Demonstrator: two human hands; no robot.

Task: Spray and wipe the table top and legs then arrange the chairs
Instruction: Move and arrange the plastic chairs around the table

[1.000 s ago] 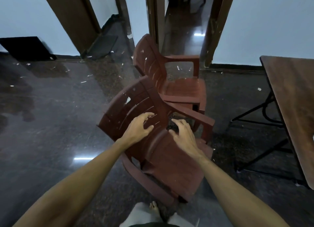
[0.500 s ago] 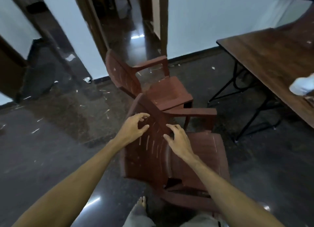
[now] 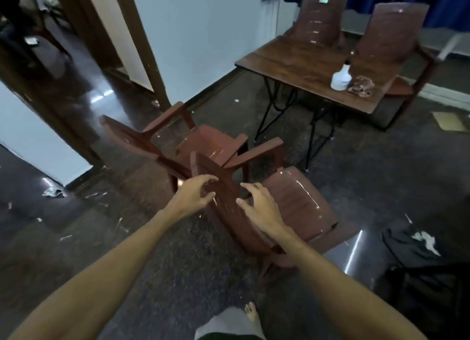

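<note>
no legible text; green sticker (image 3: 323, 0), perhaps a label, on far chair (image 3: 318, 26), blurred

Since a second ago we have swung the near chair (image 3: 300, 204) round. Its backrest, then broad-on to us, now shows edge-on, and its seat points right, towards the bench (image 3: 300, 59).

The left grip (image 3: 193, 194) is now on the backrest's left face and the right grip (image 3: 259, 207) on its right face.

The chair's armrest has closed on the second chair (image 3: 203, 141); contact unclear.

Our view has turned right, bringing the spray bottle (image 3: 341, 78), the cloth (image 3: 361, 86) and two further chairs (image 3: 318, 19) behind the bench into sight.
</note>
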